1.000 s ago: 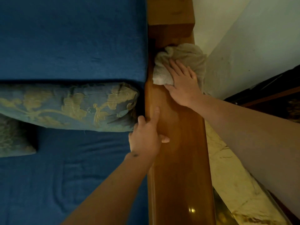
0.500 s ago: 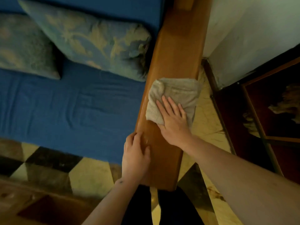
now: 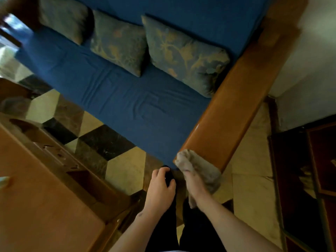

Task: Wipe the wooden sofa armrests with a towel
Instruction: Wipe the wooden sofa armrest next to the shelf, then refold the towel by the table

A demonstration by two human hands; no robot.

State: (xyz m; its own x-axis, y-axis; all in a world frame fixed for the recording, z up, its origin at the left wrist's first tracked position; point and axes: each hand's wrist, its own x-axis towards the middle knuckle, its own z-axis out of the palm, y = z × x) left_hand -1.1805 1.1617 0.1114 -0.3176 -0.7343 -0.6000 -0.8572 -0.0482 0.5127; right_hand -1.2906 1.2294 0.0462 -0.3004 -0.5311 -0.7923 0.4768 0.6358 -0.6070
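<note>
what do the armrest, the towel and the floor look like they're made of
Armrest: likely wood with a glossy varnish; warm orange-brown, with a bright glint near its front corner. Towel: soft, matte grey-beige cloth, bunched and draped over the armrest's end. Floor: seemingly polished stone or tile, veined cream and dark pieces.

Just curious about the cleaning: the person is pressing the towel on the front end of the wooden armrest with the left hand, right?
Not quite. The head view shows the right hand pressing the towel on the front end of the wooden armrest. The left hand is bare, beside it and off the wood.
</note>
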